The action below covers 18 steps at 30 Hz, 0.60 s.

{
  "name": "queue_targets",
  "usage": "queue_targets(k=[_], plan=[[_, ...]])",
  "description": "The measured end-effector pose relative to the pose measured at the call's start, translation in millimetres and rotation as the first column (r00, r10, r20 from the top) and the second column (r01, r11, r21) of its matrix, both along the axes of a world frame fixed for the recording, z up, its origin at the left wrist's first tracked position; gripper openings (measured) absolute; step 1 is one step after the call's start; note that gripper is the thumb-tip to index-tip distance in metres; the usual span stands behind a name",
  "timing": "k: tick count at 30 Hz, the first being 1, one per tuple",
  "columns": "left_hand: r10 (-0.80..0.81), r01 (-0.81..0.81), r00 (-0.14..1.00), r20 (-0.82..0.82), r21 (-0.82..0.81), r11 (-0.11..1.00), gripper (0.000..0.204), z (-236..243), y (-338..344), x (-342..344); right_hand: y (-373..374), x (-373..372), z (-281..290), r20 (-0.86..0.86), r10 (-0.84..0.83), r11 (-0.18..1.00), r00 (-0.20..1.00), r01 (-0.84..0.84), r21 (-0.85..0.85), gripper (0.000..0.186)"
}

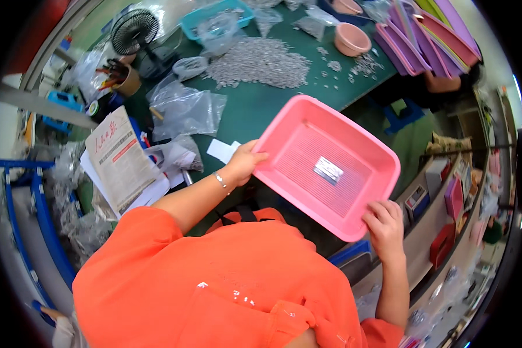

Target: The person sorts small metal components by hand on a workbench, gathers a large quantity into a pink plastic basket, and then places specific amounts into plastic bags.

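Observation:
A pink rectangular plastic basket (354,194) with a finely ribbed or perforated bottom is held tilted in front of me. My left hand (243,165) grips its left corner, thumb over the rim and the other fingers mostly hidden. At the lower right corner, the curled fingers of my right hand (385,226) hold the rim. Inside, on the bottom, lies a small white-and-grey printed label or card (329,170). A white piece of paper or card (221,151) shows just beyond my left hand; whether I touch it, I cannot tell.
Small grey pieces (258,62) lie heaped on the green table (246,110). Around them are a teal bin (192,24), a small pink bowl (352,39), a black fan (135,32) and a newspaper (122,159). Purple and pink trays (426,37) stand at far right, near another person's arm (443,82).

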<state>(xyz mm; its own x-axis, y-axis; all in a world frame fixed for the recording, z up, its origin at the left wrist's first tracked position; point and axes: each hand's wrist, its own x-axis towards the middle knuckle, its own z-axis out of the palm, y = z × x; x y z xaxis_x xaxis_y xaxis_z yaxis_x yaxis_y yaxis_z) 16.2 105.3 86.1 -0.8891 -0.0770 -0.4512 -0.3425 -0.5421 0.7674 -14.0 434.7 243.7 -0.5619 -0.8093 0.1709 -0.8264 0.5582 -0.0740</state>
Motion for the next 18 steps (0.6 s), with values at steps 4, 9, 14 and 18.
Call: queue_targets(k=[4, 9, 14, 18], plan=[[0.355, -0.353, 0.935, -0.026, -0.184, 0.917, 0.031, -4.5, -53.9, 45.8, -67.5, -40.6, -56.1, 0.045, 0.131, 0.987, 0.99, -0.126, -0.103, 0.014], [0.5, -0.462, 0.859, -0.111, -0.591, 0.661, 0.031, -3.8, -116.5, 70.5, -146.5, -63.9, -99.7, 0.091, 0.322, 0.94, 0.942, -0.307, -0.146, 0.015], [0.531, -0.338, 0.834, -0.15, -0.9, 0.277, 0.033, -11.7, -142.0, 65.7, -191.2, -78.3, -147.6, 0.17, 0.498, 0.866, 0.85, -0.498, -0.045, 0.016], [0.563, -0.248, 0.825, -0.055, -0.93, 0.272, 0.029, -2.0, -133.3, 64.3, -198.9, -109.2, -150.4, 0.219, 0.552, 0.829, 0.804, -0.558, -0.041, 0.016]])
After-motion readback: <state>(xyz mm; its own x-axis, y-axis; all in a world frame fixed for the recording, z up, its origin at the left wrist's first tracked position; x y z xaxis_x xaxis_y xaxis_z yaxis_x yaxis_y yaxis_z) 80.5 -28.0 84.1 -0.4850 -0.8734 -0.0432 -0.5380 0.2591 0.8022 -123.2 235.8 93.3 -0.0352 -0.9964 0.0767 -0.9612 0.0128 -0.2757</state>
